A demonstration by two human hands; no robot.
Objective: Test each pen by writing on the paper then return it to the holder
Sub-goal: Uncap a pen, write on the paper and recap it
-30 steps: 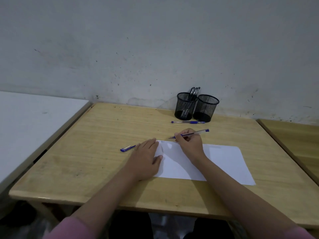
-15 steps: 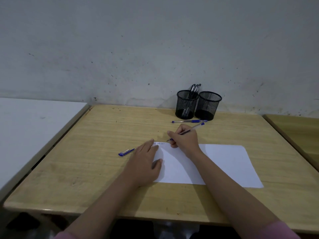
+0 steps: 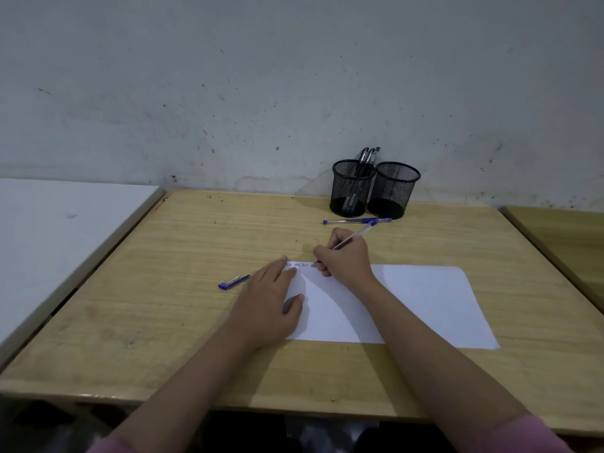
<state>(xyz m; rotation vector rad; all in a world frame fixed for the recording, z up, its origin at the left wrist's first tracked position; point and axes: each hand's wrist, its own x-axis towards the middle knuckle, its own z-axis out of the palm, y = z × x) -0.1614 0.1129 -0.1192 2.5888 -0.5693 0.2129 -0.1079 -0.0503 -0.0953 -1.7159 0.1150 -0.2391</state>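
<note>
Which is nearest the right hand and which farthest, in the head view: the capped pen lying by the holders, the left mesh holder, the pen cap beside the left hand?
1. Capped pen, lying just beyond the right hand.
2. Left mesh holder, farther back by the wall.
3. Pen cap, far left, beside the left hand.

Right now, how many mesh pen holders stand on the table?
2. Both stand side by side at the far edge by the wall: the left holder has dark pens in it; the right holder looks empty, though its mesh may hide something.
</note>
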